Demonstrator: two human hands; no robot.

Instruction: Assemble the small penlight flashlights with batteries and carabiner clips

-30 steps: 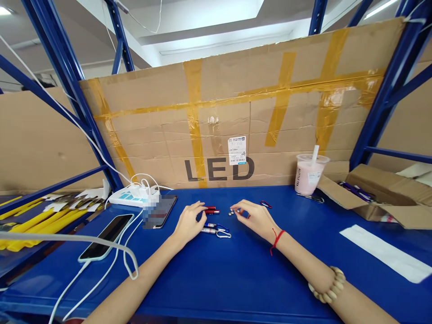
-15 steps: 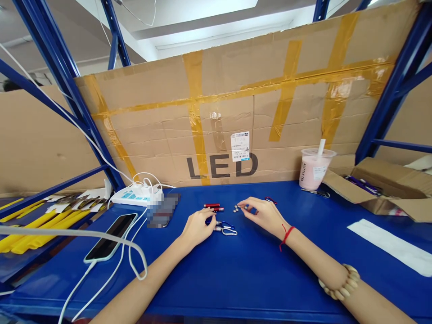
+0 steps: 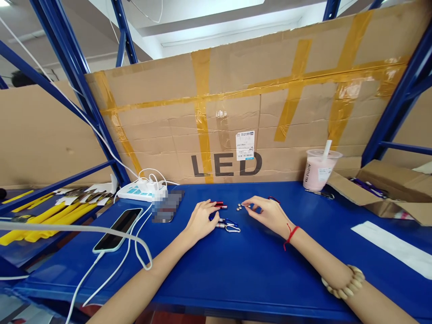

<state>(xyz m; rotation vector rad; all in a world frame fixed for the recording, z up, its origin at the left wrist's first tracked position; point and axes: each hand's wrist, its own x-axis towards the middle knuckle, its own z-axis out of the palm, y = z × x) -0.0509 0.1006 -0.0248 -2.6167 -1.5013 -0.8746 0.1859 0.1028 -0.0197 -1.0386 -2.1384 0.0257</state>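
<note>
My left hand (image 3: 203,219) lies at the middle of the blue shelf, fingers stretched and apart. Its fingertips reach the slim red metal tubes (image 3: 221,206), partly covering them. Just under its thumb side lie a blue carabiner (image 3: 231,222) and a silver carabiner (image 3: 233,228), both attached to small tubes partly hidden by the hand. My right hand (image 3: 265,209) has thumb and forefinger pinched on a tiny silver button cell, hard to see at the fingertips. Several loose button cells (image 3: 239,208) lie left of those fingertips. A red carabiner (image 3: 274,199) shows behind the right hand.
A power strip (image 3: 141,191), a blurred dark flat object (image 3: 168,207) and a phone (image 3: 118,230) with white cables are on the left. A pink drink cup (image 3: 319,173), an open carton (image 3: 388,189) and a white strip (image 3: 391,247) are on the right. Cardboard (image 3: 162,135) stands behind.
The whole view has shifted slightly. My left hand's fingers have moved forward over the red tubes. My right fingertips have drawn slightly away from the loose button cells.
</note>
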